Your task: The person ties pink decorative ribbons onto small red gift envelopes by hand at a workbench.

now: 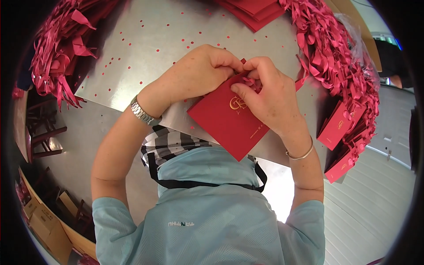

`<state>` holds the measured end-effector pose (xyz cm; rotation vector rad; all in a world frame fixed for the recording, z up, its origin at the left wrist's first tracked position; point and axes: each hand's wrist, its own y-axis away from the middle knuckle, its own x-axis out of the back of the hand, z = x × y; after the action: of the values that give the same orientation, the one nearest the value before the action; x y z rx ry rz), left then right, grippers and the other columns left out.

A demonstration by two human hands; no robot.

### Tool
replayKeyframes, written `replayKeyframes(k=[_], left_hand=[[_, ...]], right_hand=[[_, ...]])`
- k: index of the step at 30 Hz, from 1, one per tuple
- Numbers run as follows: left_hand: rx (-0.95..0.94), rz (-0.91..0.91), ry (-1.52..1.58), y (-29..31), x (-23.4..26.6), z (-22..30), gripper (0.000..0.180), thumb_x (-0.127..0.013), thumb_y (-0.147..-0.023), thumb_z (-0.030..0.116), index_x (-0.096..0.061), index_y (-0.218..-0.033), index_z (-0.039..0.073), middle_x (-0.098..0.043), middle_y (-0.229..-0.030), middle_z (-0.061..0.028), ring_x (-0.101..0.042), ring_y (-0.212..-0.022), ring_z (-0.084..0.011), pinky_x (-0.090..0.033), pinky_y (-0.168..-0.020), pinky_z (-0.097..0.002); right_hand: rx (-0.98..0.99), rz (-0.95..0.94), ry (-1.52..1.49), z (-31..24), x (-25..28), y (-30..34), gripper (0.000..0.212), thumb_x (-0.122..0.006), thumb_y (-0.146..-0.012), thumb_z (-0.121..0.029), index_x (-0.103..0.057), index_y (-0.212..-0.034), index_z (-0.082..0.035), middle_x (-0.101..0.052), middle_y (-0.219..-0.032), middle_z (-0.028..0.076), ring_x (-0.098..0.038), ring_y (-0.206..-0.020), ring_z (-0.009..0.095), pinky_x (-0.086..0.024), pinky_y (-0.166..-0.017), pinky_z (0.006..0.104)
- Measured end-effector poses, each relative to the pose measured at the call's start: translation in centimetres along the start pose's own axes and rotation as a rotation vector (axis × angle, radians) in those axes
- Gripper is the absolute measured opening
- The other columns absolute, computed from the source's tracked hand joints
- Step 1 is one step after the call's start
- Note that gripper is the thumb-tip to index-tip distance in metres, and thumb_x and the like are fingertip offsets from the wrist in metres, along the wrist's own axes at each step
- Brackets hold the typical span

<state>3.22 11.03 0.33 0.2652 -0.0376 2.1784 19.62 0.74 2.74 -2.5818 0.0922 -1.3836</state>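
Observation:
A red paper gift bag point(225, 121) with a gold emblem lies tilted at the near edge of the table, in front of my body. Both hands meet at its top edge. My left hand point(205, 73) comes in from the left, its thumb and forefinger pinched on the ribbon there; the curled fingers hide part of it. Beside it, my right hand point(271, 90) is closed with thumb and fingers around a pink-red ribbon point(251, 82) at the bag's top. A ribbon end shows past the right hand.
Pink-red ribbons of piled bags point(318, 48) cover the table's right side; more bags point(70, 42) are heaped at far left. Flat red bags point(254, 11) lie at the far edge. Small red paper dots point(158, 50) dot the metal table point(145, 26). Cardboard boxes point(44, 221) stand lower left.

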Motion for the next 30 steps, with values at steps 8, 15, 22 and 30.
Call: replayKeyframes(k=[8, 15, 22, 30], left_hand=[[-0.37, 0.063, -0.479, -0.7, -0.2, -1.0, 0.014, -0.059, -0.082, -0.001, -0.067, -0.093, -0.001, -0.067, -0.088, -0.0164, -0.066, -0.076, -0.0305, -0.052, -0.069, -0.036], [-0.286, 0.484, -0.893, 1.2, 4.2, -3.1, 0.013, -0.06, -0.082, 0.001, -0.063, -0.095, 0.004, -0.062, -0.087, -0.0139, -0.061, -0.083, -0.0346, -0.051, -0.072, -0.0418], [-0.489, 0.562, -0.834, 4.4, 0.8, -0.1, 0.034, -0.06, -0.078, -0.002, -0.067, -0.11, 0.006, -0.064, -0.093, -0.0128, -0.06, -0.087, -0.0319, -0.05, -0.076, -0.0407], [-0.156, 0.423, -0.71, 5.3, -2.1, -0.3, 0.023, -0.072, -0.078, 0.01, -0.067, -0.1, 0.005, -0.06, -0.089, -0.0096, -0.059, -0.082, -0.0291, -0.051, -0.07, -0.0392]], right_hand=[[-0.052, -0.017, -0.015, 0.4, -0.3, 0.3, 0.034, -0.074, -0.076, -0.013, -0.052, -0.101, -0.004, -0.069, -0.084, 0.011, -0.068, -0.073, 0.029, -0.053, -0.063, 0.0373], [-0.149, -0.077, 0.101, 1.8, 0.7, -0.2, 0.028, -0.07, -0.08, -0.016, -0.06, -0.103, -0.005, -0.068, -0.076, 0.01, -0.067, -0.07, 0.03, -0.052, -0.063, 0.0398], [-0.233, -0.124, 0.15, 1.5, 0.8, -0.2, 0.033, -0.072, -0.079, -0.016, -0.061, -0.11, -0.01, -0.067, -0.081, 0.008, -0.065, -0.071, 0.025, -0.052, -0.067, 0.0361], [-0.3, 0.299, -0.265, 7.1, 6.3, 1.3, 0.033, -0.055, -0.087, 0.008, -0.066, -0.115, -0.006, -0.067, -0.099, 0.012, -0.066, -0.087, 0.025, -0.052, -0.078, 0.0305]])
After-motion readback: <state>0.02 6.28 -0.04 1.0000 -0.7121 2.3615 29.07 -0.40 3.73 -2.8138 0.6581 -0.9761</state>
